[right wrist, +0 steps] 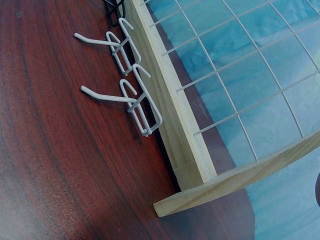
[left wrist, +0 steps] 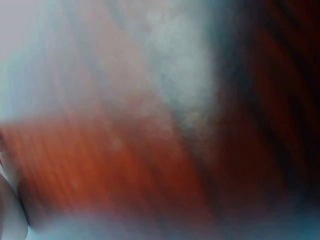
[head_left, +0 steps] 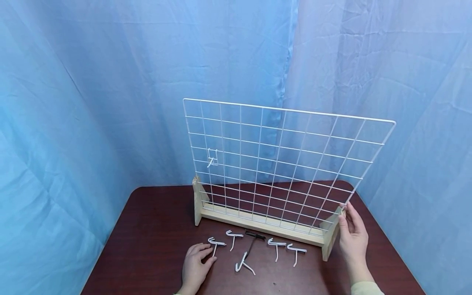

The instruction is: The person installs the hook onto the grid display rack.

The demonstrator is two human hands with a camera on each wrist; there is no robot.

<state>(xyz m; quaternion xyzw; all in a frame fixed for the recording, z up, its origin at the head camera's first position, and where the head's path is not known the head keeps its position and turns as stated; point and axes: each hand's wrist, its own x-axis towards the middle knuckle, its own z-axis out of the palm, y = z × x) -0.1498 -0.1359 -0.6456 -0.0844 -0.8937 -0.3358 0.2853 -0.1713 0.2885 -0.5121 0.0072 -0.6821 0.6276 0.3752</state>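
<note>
A white wire grid panel (head_left: 259, 135) stands upright in a wooden stand (head_left: 258, 222). Low on the right, my right hand (head_left: 354, 235) grips the top of the stand's right side piece, where the panel's edge meets it. At the front left, my left hand (head_left: 196, 264) has its thumb and fingertips around a white wire hook (head_left: 217, 243). One more white hook (head_left: 212, 159) hangs on the left of the panel. The left wrist view is mostly blurred; in the right wrist view, two white hooks (right wrist: 145, 112) lie beside the stand's wooden rail.
Along the stand's front lie further white hooks (head_left: 277, 244) and a black hook (head_left: 254, 237). Nearer the front, another white hook (head_left: 243, 264) lies against the black one's stem. The brown table (head_left: 158, 221) has rounded back corners, with blue curtains (head_left: 147, 82) around it.
</note>
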